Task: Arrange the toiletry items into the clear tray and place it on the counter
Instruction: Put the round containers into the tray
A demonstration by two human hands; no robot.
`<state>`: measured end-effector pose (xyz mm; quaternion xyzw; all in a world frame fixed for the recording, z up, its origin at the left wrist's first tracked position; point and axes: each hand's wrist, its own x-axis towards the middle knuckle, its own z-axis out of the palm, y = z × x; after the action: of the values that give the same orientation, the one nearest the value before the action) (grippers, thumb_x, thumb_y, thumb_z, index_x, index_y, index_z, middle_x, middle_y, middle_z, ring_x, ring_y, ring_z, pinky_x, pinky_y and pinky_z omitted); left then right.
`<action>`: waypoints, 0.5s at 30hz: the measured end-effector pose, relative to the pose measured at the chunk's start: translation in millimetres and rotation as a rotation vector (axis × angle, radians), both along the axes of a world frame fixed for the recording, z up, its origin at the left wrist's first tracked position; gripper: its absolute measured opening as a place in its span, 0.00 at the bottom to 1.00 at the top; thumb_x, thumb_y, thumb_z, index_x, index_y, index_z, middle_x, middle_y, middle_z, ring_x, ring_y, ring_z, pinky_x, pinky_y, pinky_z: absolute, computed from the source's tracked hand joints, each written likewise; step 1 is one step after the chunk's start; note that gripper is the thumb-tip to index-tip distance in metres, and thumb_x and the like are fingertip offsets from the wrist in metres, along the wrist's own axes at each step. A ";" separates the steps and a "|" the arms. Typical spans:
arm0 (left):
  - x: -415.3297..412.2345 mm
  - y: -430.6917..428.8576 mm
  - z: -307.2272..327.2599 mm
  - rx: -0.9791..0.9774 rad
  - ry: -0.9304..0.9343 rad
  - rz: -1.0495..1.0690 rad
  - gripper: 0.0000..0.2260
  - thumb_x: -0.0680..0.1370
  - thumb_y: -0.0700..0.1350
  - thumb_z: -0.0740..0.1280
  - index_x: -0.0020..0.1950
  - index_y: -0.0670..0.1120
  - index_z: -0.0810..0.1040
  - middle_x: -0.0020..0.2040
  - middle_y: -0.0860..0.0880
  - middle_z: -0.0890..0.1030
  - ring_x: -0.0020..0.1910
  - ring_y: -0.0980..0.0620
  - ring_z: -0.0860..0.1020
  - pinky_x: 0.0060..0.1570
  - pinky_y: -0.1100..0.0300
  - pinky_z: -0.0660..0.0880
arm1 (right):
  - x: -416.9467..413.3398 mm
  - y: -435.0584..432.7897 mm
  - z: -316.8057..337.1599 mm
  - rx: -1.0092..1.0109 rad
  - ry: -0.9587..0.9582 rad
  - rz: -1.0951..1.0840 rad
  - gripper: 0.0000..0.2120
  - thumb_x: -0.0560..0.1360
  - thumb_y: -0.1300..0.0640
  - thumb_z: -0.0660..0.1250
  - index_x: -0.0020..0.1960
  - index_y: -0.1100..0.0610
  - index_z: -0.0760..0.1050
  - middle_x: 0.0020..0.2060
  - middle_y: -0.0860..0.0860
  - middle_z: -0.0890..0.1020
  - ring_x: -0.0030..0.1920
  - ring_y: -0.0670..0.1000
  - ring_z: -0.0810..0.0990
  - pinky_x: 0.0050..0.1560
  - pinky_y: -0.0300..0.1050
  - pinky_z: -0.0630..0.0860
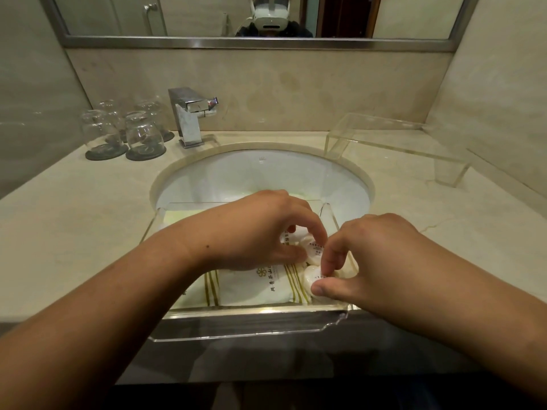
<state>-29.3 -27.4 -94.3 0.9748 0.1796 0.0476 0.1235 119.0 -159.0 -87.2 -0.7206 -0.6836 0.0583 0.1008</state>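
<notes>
Beige counter (88, 232) is carrying the clear tray (236, 311), which is sitting across the sink's (260, 173) front edge. Inside it, a striped pouch (254, 287) is lying beside small white bottles (307, 242). The right hand (370, 261) is pinching one bottle (310, 278) between thumb and forefinger. The left hand (257, 229) is curling over the bottles, seemingly gripping one.

The beige stone desk (88, 232) holds an oval sink (260, 176) at centre. At upper left, glasses (143, 134) stand on dark coasters (106, 151) beside a chrome faucet (189, 116). A clear acrylic stand (393, 143) sits upper right, and the clear tray (251, 310) spans the sink's near edge.
</notes>
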 end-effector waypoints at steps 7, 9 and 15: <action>-0.4 0.6 -0.3 -0.011 -0.002 -0.005 0.14 0.79 0.50 0.71 0.64 0.61 0.80 0.60 0.60 0.81 0.53 0.61 0.75 0.53 0.67 0.74 | 1.0 0.0 0.1 -0.018 0.025 -0.012 0.14 0.70 0.34 0.72 0.46 0.42 0.84 0.44 0.38 0.82 0.49 0.43 0.77 0.52 0.41 0.66; -1.1 0.5 0.1 -0.011 0.001 -0.002 0.14 0.79 0.51 0.71 0.65 0.61 0.80 0.60 0.61 0.81 0.53 0.62 0.75 0.52 0.68 0.73 | 1.0 -0.2 0.0 -0.017 0.024 -0.007 0.13 0.70 0.33 0.72 0.45 0.42 0.83 0.44 0.38 0.81 0.49 0.42 0.77 0.52 0.40 0.66; -21.0 -1.9 7.8 -0.047 0.018 0.068 0.19 0.75 0.63 0.69 0.65 0.67 0.72 0.58 0.68 0.73 0.55 0.66 0.72 0.49 0.72 0.69 | 4.4 -0.8 3.1 0.024 0.045 0.033 0.15 0.70 0.33 0.70 0.53 0.36 0.74 0.56 0.36 0.74 0.57 0.42 0.72 0.61 0.43 0.70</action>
<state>-50.3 -29.3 -86.5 0.9654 0.2147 0.0388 0.1432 123.4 -159.8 -84.1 -0.7065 -0.6935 0.0680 0.1236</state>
